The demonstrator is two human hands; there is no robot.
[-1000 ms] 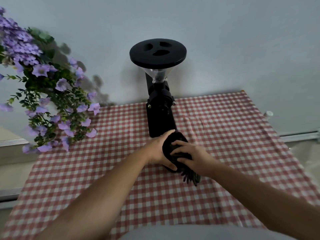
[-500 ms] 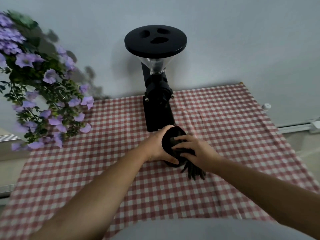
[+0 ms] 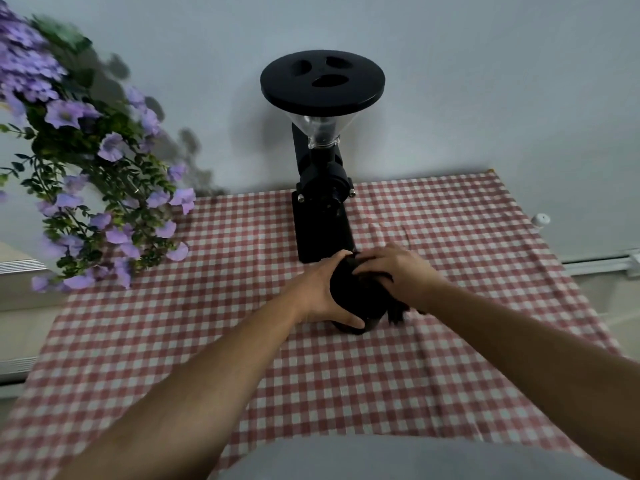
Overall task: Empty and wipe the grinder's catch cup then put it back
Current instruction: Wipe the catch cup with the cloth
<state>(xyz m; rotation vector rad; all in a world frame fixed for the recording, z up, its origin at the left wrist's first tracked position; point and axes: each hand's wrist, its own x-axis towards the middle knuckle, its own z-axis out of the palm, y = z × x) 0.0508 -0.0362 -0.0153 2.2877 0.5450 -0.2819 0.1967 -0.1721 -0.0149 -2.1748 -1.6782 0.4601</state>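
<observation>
A black coffee grinder (image 3: pixel 322 202) with a clear hopper and a round black lid stands at the back of the table. Just in front of its base, my left hand (image 3: pixel 320 296) grips the side of the black catch cup (image 3: pixel 360 299). My right hand (image 3: pixel 394 268) lies over the cup's top and presses a dark cloth (image 3: pixel 396 311) against it. The cloth's fringed end hangs out to the right of the cup. The cup's opening is hidden under my right hand.
A red and white checked tablecloth (image 3: pixel 242 341) covers the table. Purple flowers (image 3: pixel 86 188) hang over the table's left back corner. A small white cap (image 3: pixel 541 220) sits beyond the cloth's right edge. The wall is right behind the grinder.
My right hand has slid with the cloth from the cup's right side up over its top. The left hand keeps its hold on the cup. The camera has shifted slightly.
</observation>
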